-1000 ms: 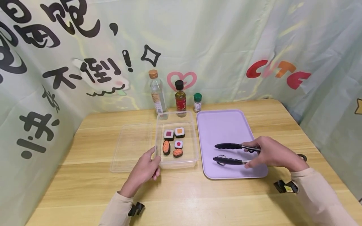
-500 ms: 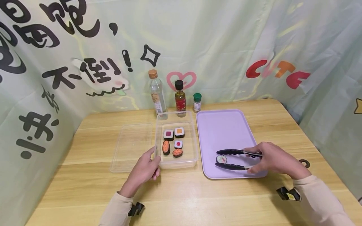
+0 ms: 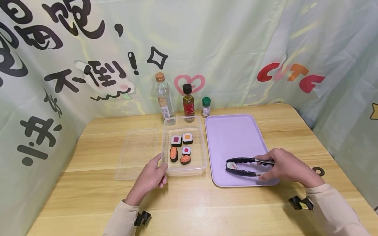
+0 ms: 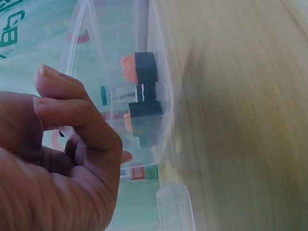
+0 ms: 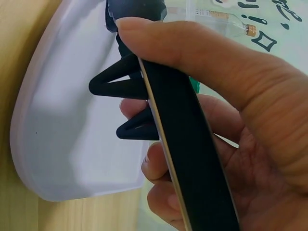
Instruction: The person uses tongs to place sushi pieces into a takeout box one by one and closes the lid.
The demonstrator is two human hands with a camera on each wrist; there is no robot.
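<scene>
My left hand [image 3: 150, 175] grips the near left corner of a clear plastic container [image 3: 196, 167]. Several sushi pieces sit inside it, among them a square roll with an orange centre [image 3: 187, 137] and an orange-topped piece [image 3: 173, 154]. Over a lilac tray [image 3: 233, 134], my right hand [image 3: 284, 166] holds black-tipped tongs [image 3: 241, 160]. Between the tong tips lies a round sushi roll [image 3: 231, 166], low at the tray's near left part. In the right wrist view, thumb and fingers wrap the tongs' handles [image 5: 180, 130]; the roll is hidden there.
A clear lid [image 3: 137, 154] lies flat left of the container. Behind stand a tall bottle with an orange cap [image 3: 164, 98], a dark-capped red-label bottle [image 3: 188, 105] and a green-capped shaker [image 3: 206, 107]. A printed curtain [image 3: 230, 49] hangs behind the table.
The tongs came down and slightly right around the round roll, which they first covered from view. Their tips have since closed in on it. My left hand and the container stayed put.
</scene>
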